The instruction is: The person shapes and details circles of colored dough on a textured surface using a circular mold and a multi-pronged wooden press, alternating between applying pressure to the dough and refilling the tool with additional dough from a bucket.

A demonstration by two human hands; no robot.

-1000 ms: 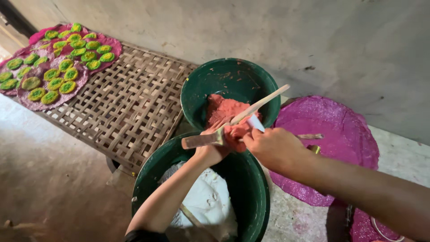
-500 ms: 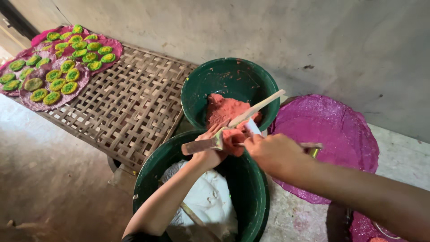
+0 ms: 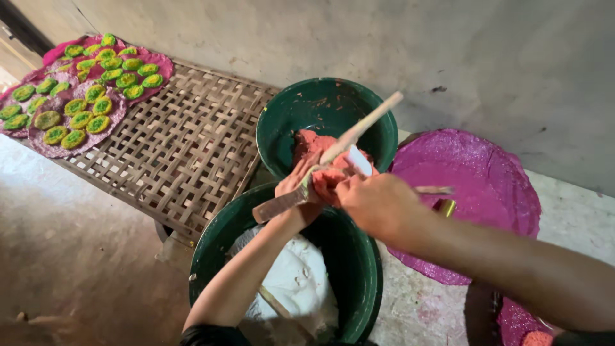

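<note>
- the left hand (image 3: 300,189) is closing around a wooden stick (image 3: 333,157) and cupping a lump of red dough (image 3: 330,168) against it, right above the gap between the two green bowls.
- the right hand (image 3: 378,205) is curling shut just beside the dough, apparently pinching a small pale scraper (image 3: 360,160); its blur is keeping me from telling the grip exactly.
- the stick is lying on a slant: its long axis is running from the darker flat end, low and to the left of the left wrist, up to the pale tip beyond the right hand, over the far bowl (image 3: 327,106).
- i judge the dough is sitting loosely, so a hard scrape could be knocking a piece off onto the floor or into the white stuff (image 3: 298,282) in the near bowl (image 3: 352,269) under the hands.
- the long tip could also be swinging into the far bowl's rim and tipping it.
</note>
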